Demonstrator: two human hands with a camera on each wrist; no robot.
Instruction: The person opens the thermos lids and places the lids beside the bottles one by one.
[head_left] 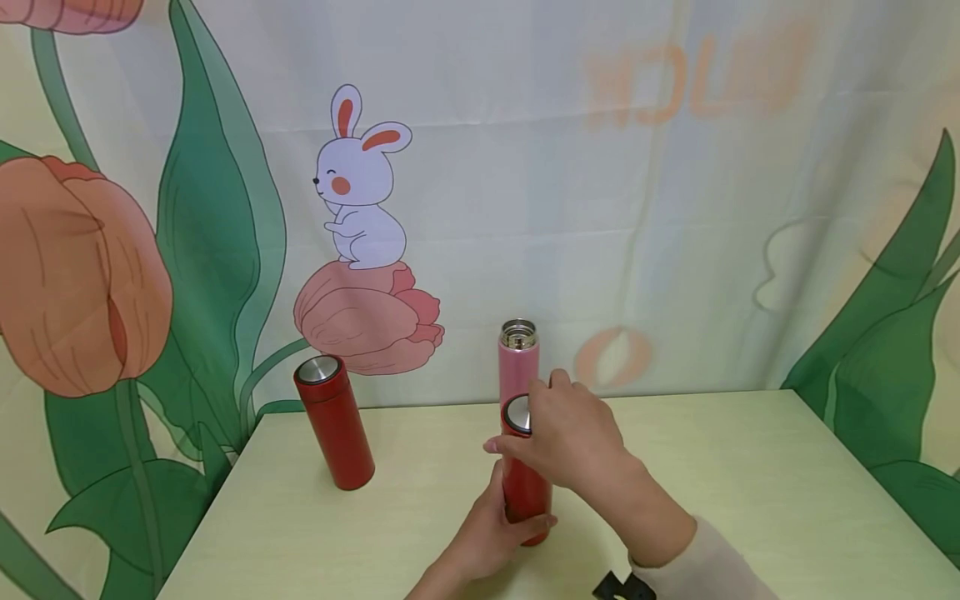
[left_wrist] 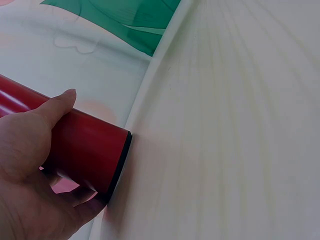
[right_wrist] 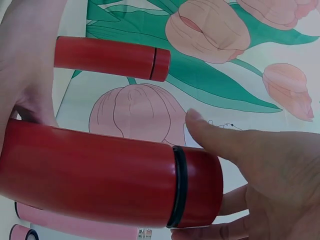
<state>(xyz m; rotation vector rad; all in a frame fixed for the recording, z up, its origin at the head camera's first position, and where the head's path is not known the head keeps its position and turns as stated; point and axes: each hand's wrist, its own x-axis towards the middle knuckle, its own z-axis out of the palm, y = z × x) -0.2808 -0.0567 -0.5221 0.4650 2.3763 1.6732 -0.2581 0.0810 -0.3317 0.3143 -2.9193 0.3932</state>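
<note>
A red thermos flask [head_left: 527,487] with a silver-topped lid stands upright at the table's middle. Near its base, my left hand [head_left: 483,533] grips the body, thumb on one side and fingers round the other. My right hand [head_left: 573,429] holds the red lid [right_wrist: 202,187] from above; the right wrist view has its thumb and fingers on opposite sides. A black ring marks the seam between lid and body. Directly behind is a pink thermos flask [head_left: 518,362] with its metal mouth uncovered, its lower part hidden by the red one.
Another red thermos flask [head_left: 335,425], lid on, stands to the left. In the right wrist view a small pink piece with a dark rim [right_wrist: 22,233] lies near the pink flask. A printed curtain [head_left: 480,192] hangs behind the pale table [head_left: 720,467].
</note>
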